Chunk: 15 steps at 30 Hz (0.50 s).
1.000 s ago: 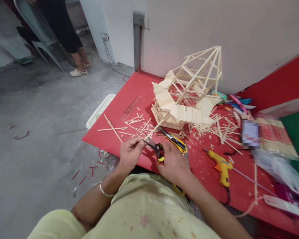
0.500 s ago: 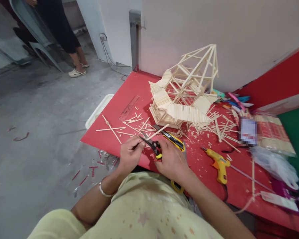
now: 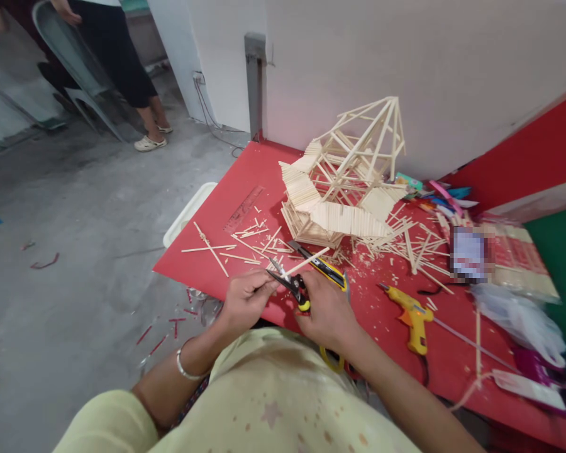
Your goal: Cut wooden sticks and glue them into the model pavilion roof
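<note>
My left hand (image 3: 246, 301) is closed, thumb and fingers pinching the near end of a thin wooden stick (image 3: 310, 260). The stick slants up to the right, across the blades of the scissors (image 3: 290, 287). My right hand (image 3: 329, 309) is wrapped round the scissors' black and yellow handles; the blades point left, parted around the stick near my left fingertips. Just beyond my right hand lies a yellow and black utility knife (image 3: 327, 269), partly covered by it. A structure built of wooden sticks (image 3: 351, 217) stands behind the hands on the red table (image 3: 207, 267).
Cut sticks (image 3: 207, 248) and a clear ruler (image 3: 243, 209) lie at left. To the right are a yellow glue gun (image 3: 415, 318), a plastic bag (image 3: 519, 314) and packaged sticks (image 3: 519, 258). A white tray (image 3: 188, 214) shows beyond the table edge. A person (image 3: 117, 56) stands near a chair.
The stick's far end has shifted slightly right and down in view. Both hands keep their grips, and the scissors sit a little lower. The whole view has shifted a little.
</note>
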Each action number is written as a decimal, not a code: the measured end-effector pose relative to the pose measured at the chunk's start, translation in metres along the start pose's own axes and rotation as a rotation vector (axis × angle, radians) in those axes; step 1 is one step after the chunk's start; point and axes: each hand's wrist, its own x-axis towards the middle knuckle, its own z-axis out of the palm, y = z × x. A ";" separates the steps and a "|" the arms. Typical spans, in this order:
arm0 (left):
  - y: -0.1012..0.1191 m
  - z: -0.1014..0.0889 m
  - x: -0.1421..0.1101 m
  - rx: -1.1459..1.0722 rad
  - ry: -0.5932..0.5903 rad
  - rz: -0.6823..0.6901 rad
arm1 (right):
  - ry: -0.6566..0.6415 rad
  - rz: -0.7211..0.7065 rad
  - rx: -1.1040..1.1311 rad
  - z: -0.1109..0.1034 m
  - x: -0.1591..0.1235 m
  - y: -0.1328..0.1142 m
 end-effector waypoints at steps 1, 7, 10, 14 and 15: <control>-0.001 0.000 0.000 -0.062 -0.023 -0.053 | -0.004 -0.002 0.010 0.000 -0.001 0.001; -0.012 0.003 -0.004 -0.518 -0.170 -0.437 | -0.018 -0.005 0.009 0.003 -0.005 0.008; -0.010 0.002 -0.001 -0.717 -0.251 -0.582 | -0.012 -0.043 0.010 0.000 -0.006 0.009; -0.006 -0.002 0.002 -0.830 -0.368 -0.701 | -0.052 -0.047 0.001 -0.003 -0.007 0.008; -0.007 -0.003 0.002 -0.837 -0.390 -0.712 | -0.059 -0.042 -0.003 -0.003 -0.007 0.008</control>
